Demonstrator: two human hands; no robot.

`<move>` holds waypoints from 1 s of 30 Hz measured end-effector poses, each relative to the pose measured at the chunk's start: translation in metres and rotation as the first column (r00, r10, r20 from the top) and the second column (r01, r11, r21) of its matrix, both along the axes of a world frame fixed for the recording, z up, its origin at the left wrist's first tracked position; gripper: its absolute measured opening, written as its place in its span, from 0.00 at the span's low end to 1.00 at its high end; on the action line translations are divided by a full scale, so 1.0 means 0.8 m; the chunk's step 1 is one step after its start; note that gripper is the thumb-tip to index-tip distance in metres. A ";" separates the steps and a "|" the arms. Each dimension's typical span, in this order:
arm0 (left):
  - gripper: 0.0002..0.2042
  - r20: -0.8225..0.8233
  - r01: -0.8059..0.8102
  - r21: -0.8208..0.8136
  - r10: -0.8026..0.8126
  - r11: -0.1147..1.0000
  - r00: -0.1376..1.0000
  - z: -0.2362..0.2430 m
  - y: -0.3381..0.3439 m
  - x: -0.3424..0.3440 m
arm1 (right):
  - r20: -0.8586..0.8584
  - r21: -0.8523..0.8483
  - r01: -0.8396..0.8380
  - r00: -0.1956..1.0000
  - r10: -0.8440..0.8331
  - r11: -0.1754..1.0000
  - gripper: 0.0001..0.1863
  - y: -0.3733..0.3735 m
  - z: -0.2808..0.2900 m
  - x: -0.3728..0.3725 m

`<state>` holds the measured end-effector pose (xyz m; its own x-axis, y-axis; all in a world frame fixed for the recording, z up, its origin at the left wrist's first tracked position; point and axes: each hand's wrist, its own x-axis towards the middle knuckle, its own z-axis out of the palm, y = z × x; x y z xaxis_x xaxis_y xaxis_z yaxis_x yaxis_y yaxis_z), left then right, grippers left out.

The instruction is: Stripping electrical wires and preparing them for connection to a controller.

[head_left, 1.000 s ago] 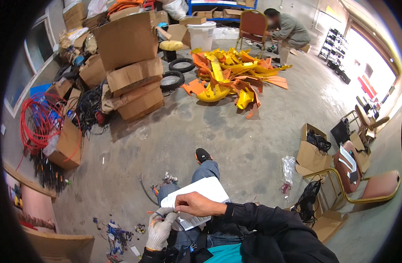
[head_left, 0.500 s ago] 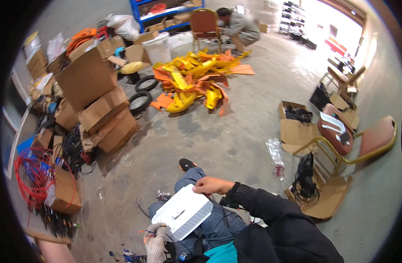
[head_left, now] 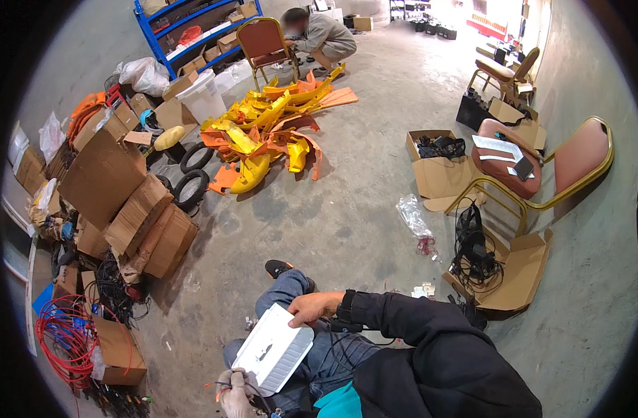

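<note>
A white plastic case (head_left: 284, 359) with ribbed sides rests tilted on my lap, a small dark-and-grey mark in the middle of its upper face. My bare right hand (head_left: 313, 307) is closed on its far right edge, thumb on top. At the near left corner my left hand (head_left: 236, 396), in a pale knitted glove, has its fingers curled round the case's edge. Thin wires (head_left: 221, 384) with orange ends stick out by the glove, and dark cable runs beside it. What the gloved fingers press underneath is hidden. Jeans (head_left: 329, 359) lie under the case.
Cardboard boxes (head_left: 145, 223) and a red cable coil (head_left: 65, 341) stand at left. Yellow and orange plastic panels (head_left: 263, 139) lie ahead, near tyres (head_left: 191, 189). A person (head_left: 326, 38) crouches behind a chair (head_left: 265, 43). At right are another chair (head_left: 580, 164) and an open box of black cables (head_left: 514, 279).
My view has swung to the right, so the room's things sit further left. The white case has tilted more steeply, with both hands still on it.
</note>
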<state>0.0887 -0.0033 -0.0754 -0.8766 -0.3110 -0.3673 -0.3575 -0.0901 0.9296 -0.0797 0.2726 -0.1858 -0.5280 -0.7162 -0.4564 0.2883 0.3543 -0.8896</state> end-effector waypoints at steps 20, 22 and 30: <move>0.08 -0.213 0.022 -0.288 -0.086 0.957 0.973 0.055 -0.023 -0.031 | 0.010 -0.414 0.067 0.998 -0.069 0.908 0.22 0.000 0.032 0.016; 0.12 -0.210 0.071 -0.358 -0.154 0.931 0.966 0.064 -0.018 -0.038 | 0.015 -0.441 0.115 0.993 -0.121 0.890 0.22 0.009 0.039 0.021; 0.12 -0.228 -0.011 -0.425 -0.096 0.905 0.969 0.105 -0.019 -0.035 | -0.023 -0.509 0.062 0.996 -0.086 0.858 0.21 -0.028 0.059 0.024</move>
